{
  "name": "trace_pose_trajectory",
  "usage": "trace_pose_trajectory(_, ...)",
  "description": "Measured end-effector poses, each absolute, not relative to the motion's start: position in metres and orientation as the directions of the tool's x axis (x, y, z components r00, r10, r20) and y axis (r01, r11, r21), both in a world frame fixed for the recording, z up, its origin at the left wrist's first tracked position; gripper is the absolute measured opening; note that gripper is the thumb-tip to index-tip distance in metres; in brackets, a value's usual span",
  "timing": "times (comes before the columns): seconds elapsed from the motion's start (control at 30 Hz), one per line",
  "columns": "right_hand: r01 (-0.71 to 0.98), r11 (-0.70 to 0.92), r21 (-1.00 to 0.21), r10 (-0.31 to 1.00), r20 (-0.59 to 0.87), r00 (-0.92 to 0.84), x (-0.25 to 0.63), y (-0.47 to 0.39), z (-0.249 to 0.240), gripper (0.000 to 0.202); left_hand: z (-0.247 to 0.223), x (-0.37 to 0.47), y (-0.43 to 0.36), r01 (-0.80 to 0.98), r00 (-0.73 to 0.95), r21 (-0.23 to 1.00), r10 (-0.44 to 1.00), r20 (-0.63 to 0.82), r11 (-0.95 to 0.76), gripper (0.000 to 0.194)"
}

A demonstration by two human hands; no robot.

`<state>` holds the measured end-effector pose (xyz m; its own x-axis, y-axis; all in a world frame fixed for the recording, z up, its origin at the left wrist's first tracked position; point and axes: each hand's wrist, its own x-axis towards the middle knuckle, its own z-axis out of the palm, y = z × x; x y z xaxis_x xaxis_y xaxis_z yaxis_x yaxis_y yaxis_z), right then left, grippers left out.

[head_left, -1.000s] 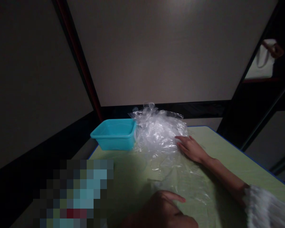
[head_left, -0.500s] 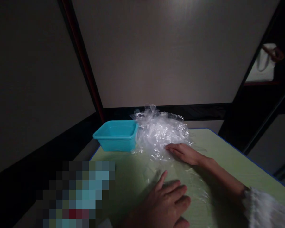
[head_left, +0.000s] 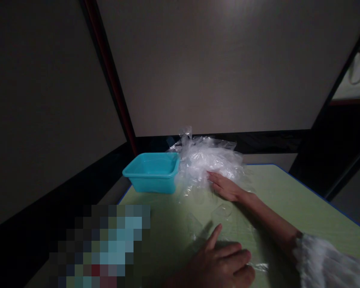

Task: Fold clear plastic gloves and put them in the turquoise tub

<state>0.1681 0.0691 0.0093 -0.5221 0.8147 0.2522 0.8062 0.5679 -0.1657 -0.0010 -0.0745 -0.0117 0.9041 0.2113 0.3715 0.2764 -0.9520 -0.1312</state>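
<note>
A heap of clear plastic bags (head_left: 204, 158) lies at the back of the green table. My right hand (head_left: 223, 186) presses against the front of the heap, its fingers extended and touching the plastic. Nearer, at the bottom, my left hand (head_left: 225, 262) is spread palm down with its index finger or thumb pointing forward. It rests at the edge of a flat, clear plastic bag (head_left: 225, 212) on the tabletop. Neither hand visibly grips anything. Left of the heap stands a turquoise plastic basin (head_left: 151, 184), close beside the bags.
The green table (head_left: 276, 180) has a blue edge and stands against a grey panel wall (head_left: 204, 72). A pixelated patch (head_left: 123, 240) covers the lower left. At the upper right, a white bag (head_left: 357, 80) sits on a shelf.
The view has shifted slightly, so the basin appears farther right. My right hand has pushed a little forward into the heap, and the heap looks flatter. My left hand remains spread near the table's front.
</note>
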Motion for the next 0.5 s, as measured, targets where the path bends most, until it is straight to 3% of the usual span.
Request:
trace_pose_trajectory(0.23, 0.917, 0.396, -0.054, 0.885, 0.289, -0.365, 0.1615, 0.0661, 0.0089, 0.028, -0.0162, -0.0011, -0.0730, 0.287, 0.896, -0.130, 0.218, 0.386, -0.949, 0.019)
trace_pose_trajectory(0.5, 0.925, 0.337, -0.174, 0.923, 0.257, -0.287, 0.1622, 0.0739, 0.0125, 0.028, -0.0205, -0.0026, -0.0723, 0.294, 0.898, -0.137, 0.225, 0.378, -0.946, 0.020)
